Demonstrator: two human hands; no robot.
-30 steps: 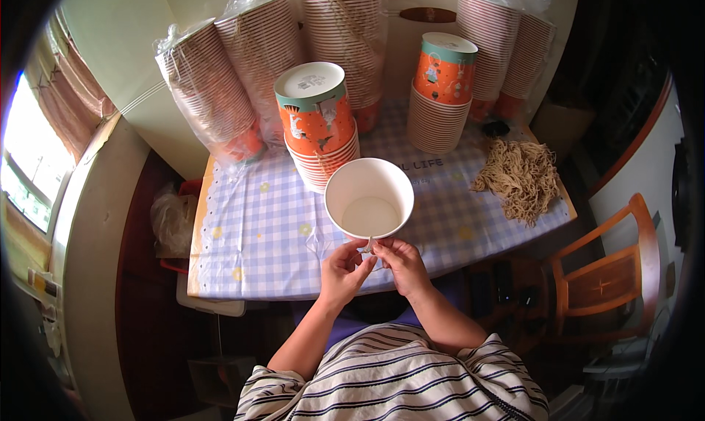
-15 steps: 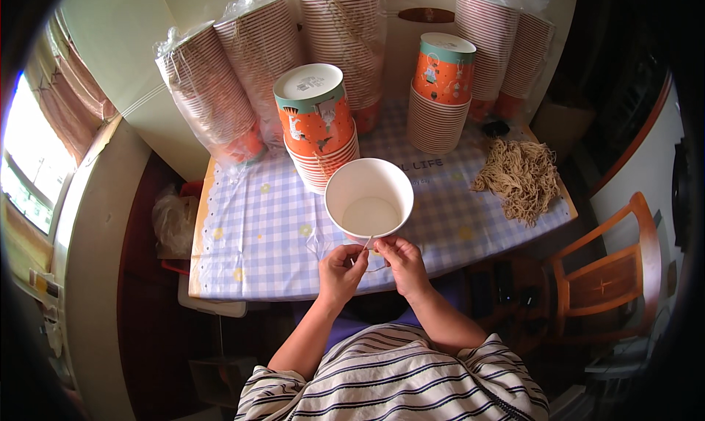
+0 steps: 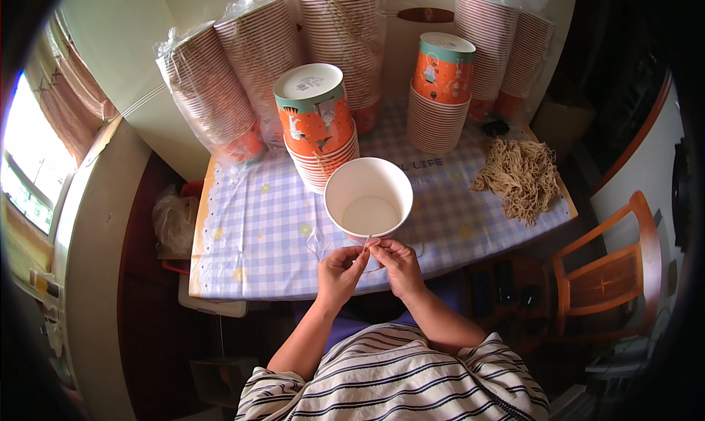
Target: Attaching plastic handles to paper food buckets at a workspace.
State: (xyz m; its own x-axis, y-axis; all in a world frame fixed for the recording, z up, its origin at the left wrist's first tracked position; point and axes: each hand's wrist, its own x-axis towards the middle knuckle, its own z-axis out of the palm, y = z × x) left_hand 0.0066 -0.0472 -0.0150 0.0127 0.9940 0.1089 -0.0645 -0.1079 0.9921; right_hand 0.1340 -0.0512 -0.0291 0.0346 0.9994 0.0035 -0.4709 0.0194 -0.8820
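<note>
A white-lined paper bucket (image 3: 369, 195) stands upright at the table's near side, its open mouth facing up. Just in front of its near rim, both my hands meet with fingertips pinched together. My left hand (image 3: 341, 276) is closed on a thin beige cord (image 3: 369, 240), part of which rises at the bucket's rim. My right hand (image 3: 401, 268) pinches the same cord beside the left fingertips. Whether the cord passes through the bucket's wall is hidden by my fingers. Behind the bucket is a stack of orange buckets (image 3: 317, 120), the top one upside down.
A heap of beige cords (image 3: 518, 179) lies at the table's right. Another bucket stack (image 3: 441, 91) stands further back. Plastic-wrapped stacks (image 3: 209, 91) line the wall. A checked tablecloth (image 3: 253, 230) covers the table. A wooden chair (image 3: 602, 274) stands at the right.
My right fingertips have shifted slightly left, closer against my left fingertips. A bit of cord now shows to the right of my right hand. The bucket has hardly moved.
</note>
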